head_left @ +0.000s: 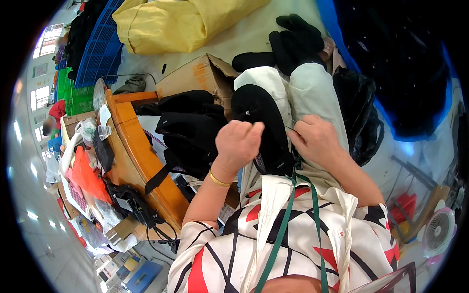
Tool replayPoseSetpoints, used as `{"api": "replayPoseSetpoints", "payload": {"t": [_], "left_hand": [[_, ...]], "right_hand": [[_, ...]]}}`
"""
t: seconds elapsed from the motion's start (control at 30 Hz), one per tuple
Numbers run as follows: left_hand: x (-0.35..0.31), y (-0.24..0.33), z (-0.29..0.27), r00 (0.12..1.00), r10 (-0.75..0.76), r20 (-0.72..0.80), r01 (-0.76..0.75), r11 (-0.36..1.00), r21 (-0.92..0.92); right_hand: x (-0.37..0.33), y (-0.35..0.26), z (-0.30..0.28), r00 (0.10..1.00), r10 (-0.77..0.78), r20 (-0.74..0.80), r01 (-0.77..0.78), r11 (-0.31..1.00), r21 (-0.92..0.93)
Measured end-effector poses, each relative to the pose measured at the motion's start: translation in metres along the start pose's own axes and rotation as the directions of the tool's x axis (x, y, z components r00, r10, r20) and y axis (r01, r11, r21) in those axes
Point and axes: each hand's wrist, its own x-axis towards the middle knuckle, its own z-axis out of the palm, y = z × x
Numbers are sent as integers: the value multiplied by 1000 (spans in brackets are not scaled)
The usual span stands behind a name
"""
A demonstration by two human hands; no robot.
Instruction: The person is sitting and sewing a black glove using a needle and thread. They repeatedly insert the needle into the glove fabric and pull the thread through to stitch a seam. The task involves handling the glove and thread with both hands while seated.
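Note:
A black fabric slipper (264, 105) lies lengthwise over my lap, its rounded toe end away from me and a small pale mark near that end. Against its left side, my left hand (239, 141) is closed, thumb and forefinger pinching at the slipper. My right hand (315, 139) is closed in a pinch just off the right edge. A thin dark strand (290, 129) runs between the slipper and those fingertips; whether it is thread or a needle is unclear. The undersides of both hands' fingers are hidden.
More black slippers (190, 127) are piled left of my knees, by a wooden table (141, 141). Other black slippers (295, 44) lie beyond my feet near a cardboard box (195, 75). A black plastic bag (354, 112) stands at right, a yellow sack (166, 24) at the far left.

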Motion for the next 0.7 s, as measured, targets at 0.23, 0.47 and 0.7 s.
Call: {"api": "replayPoseSetpoints", "payload": {"t": [0.23, 0.47, 0.7], "left_hand": [[6, -1, 5, 964, -244, 101, 241, 970, 41], [-4, -10, 13, 799, -575, 173, 588, 691, -420], [-7, -10, 23, 762, -627, 161, 596, 584, -551]], "right_hand": [[4, -3, 3, 998, -46, -52, 42, 996, -75], [56, 18, 17, 961, 57, -269, -97, 986, -137], [92, -40, 69, 900, 402, 169, -209, 56, 976]]}}
